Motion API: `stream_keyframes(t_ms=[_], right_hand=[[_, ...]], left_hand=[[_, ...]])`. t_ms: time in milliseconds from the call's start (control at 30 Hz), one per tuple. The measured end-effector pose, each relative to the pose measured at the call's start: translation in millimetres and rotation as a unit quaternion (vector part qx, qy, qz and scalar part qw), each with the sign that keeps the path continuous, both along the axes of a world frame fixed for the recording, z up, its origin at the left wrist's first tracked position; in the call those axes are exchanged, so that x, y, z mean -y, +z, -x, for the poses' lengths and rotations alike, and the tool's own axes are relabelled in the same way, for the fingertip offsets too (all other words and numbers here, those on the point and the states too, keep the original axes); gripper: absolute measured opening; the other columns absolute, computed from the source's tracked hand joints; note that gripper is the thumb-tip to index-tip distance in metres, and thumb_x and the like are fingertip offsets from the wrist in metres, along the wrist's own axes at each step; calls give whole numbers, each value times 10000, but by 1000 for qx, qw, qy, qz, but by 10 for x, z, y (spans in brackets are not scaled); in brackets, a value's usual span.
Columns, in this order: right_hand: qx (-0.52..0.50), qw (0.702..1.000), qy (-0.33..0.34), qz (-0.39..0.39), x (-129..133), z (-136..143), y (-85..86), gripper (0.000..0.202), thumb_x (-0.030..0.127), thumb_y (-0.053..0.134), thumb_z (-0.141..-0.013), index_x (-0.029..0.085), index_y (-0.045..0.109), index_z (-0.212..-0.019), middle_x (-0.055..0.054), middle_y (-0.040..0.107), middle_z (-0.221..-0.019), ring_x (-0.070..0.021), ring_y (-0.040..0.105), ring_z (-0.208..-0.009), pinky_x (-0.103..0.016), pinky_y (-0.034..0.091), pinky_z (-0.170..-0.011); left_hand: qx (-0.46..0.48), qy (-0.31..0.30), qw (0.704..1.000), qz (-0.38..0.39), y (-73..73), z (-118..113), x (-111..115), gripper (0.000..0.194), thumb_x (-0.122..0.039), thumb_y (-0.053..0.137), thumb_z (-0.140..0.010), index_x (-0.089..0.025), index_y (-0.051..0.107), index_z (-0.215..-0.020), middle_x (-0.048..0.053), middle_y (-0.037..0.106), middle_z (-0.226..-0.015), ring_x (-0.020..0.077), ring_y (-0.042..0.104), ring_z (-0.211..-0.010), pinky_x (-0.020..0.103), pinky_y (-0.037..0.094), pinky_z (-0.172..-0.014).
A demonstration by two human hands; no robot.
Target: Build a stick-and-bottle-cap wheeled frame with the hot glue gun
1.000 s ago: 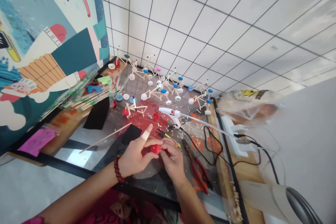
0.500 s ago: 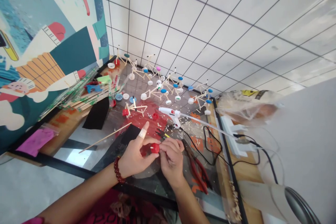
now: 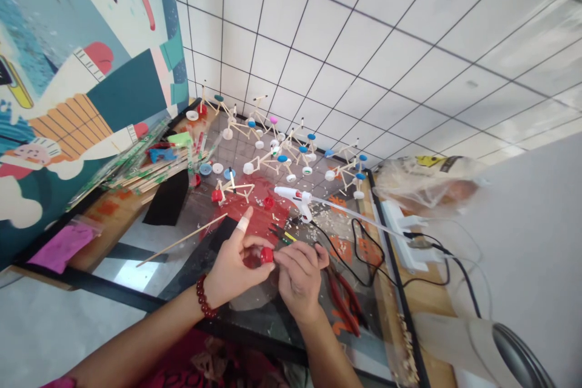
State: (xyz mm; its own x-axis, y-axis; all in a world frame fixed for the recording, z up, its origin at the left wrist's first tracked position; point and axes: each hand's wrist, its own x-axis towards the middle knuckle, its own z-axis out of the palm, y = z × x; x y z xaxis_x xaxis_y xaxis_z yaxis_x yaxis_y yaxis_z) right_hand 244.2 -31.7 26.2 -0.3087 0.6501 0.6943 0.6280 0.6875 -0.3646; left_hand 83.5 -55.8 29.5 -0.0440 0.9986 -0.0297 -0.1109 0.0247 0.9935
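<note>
My left hand [image 3: 234, 267] pinches a small red bottle cap [image 3: 266, 255] between thumb and a bent finger. Its bandaged index finger points up and away from the cap. At the cap's right side, my right hand [image 3: 300, 276] has its fingers closed together; whatever they grip is hidden. Beyond the hands, a white hot glue gun [image 3: 295, 199] lies on the table, with dark-tipped cutters [image 3: 282, 233] in front of it. A stick frame with a red cap [image 3: 217, 195] stands behind my left hand, and another red cap [image 3: 268, 202] lies near the glue gun.
Several stick figures with white and blue caps [image 3: 282, 158] stand along the tiled wall. Red-handled pliers [image 3: 343, 303] lie right of my right hand, near a black cable [image 3: 373, 282]. A wooden stick [image 3: 182, 240], black sheet [image 3: 168, 199] and pink bag [image 3: 62, 247] lie leftward. A power strip [image 3: 404, 236] is at right.
The red cap has turned slightly in my left fingers, and the pale bit on its face no longer shows. My right hand has shifted slightly, its outer fingers lifting right.
</note>
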Motion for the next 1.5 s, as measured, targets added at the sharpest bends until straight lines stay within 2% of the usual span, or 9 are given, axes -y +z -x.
stream_keyframes(t_ms=[167,333,500,800,1067,1267,1333,1433,1500], right_hand=[[-12,998,8,65,-64,-73,3,211,96,555,-906,260,682,-865,29,727,-783,-190,607,-885,-437,259,-966],[0,997,30,70,-49,-42,13,208,101,541,-921,253,666,-854,27,723,-774,-194,606,-881,-450,245,-968],[-21,995,28,92,-25,-21,-10,179,106,558,-914,248,654,-864,19,714,-784,-197,599,-892,-436,273,-950],[-69,973,67,211,-68,-21,-50,157,139,560,-905,236,644,-813,19,674,-755,-185,600,-838,-390,350,-883],[-53,976,88,190,-63,-61,-22,196,116,532,-913,250,655,-839,16,693,-767,-191,592,-862,-416,339,-900],[-75,955,131,257,-129,-72,-65,159,170,555,-905,239,642,-791,17,665,-746,-180,603,-818,-375,384,-836],[-64,958,136,244,-131,-76,-67,165,163,549,-907,237,642,-792,20,666,-737,-176,603,-812,-375,380,-841],[-28,980,103,167,-103,-78,-54,185,124,538,-905,246,652,-825,26,693,-751,-181,605,-845,-419,321,-921],[-11,988,84,133,-80,-73,-44,196,107,539,-900,253,657,-846,27,705,-772,-187,605,-876,-440,286,-950]], left_hand=[[8,-8,1000,-25,2,35,3,1046,-118,717,-714,-250,119,-1562,16,747,-1009,152,704,-948,312,577,-896],[22,-8,999,-21,0,63,3,1012,-140,699,-757,-254,100,-1565,47,747,-1101,162,702,-1026,332,568,-943],[-51,-11,997,-49,-11,72,-4,992,-145,710,-758,-259,139,-1561,29,763,-1073,164,712,-990,326,581,-910],[-187,1,973,-135,-25,100,17,967,-144,720,-776,-335,169,-1547,-43,775,-1047,134,708,-1013,291,543,-958],[-205,9,971,-122,-23,81,38,1055,-155,743,-762,-342,80,-1561,-53,777,-1046,141,723,-978,284,558,-915],[-224,-29,960,-165,-55,94,42,918,-135,658,-828,-332,138,-1558,-29,764,-1106,151,684,-1100,310,526,-994],[-202,-38,969,-141,-64,96,42,913,-154,670,-822,-310,153,-1558,-16,766,-1104,157,700,-1067,309,545,-967],[-153,-35,985,-77,-63,95,45,959,-184,713,-786,-293,156,-1559,-11,772,-1081,154,739,-938,288,589,-870],[-161,-30,984,-74,-61,94,50,961,-176,725,-772,-294,179,-1554,-10,774,-1076,162,735,-958,303,581,-895]])
